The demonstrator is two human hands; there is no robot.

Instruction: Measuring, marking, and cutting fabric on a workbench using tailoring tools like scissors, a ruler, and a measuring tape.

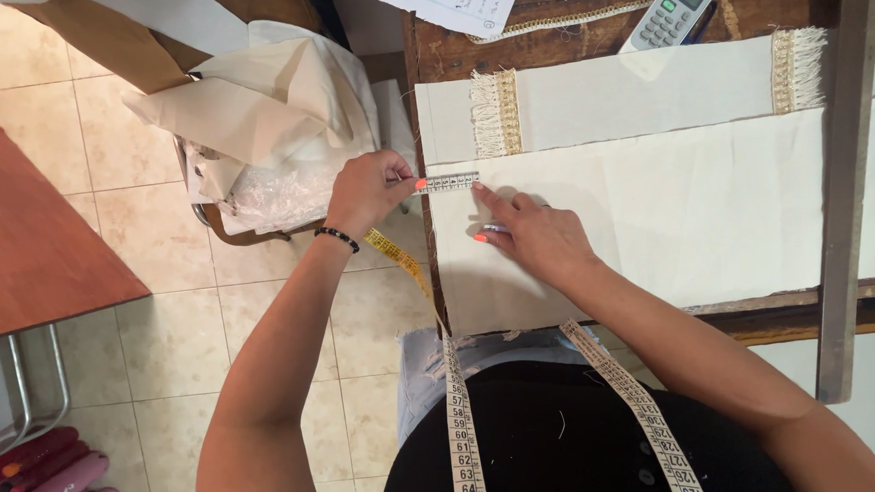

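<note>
Cream cloth (pixel 688 208) on wooden table (pixel 585 27), tiled floor (pixel 294 309), hands measuring

— Left hand (pixel 368 190)? 
— Arm stretched forward, wrist bent, fingers pinched shut, thumb on top.
— Right hand (pixel 534 235)? 
— Arm reaches in from the right, palm down, forefinger pointing out, other fingers curled.

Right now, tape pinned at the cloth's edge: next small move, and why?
Probably mark the cloth at the tape's inner end. The left hand pins the measuring tape at the edge, and the right hand rests fingers flat just beside that end, steadying the fabric.
</note>
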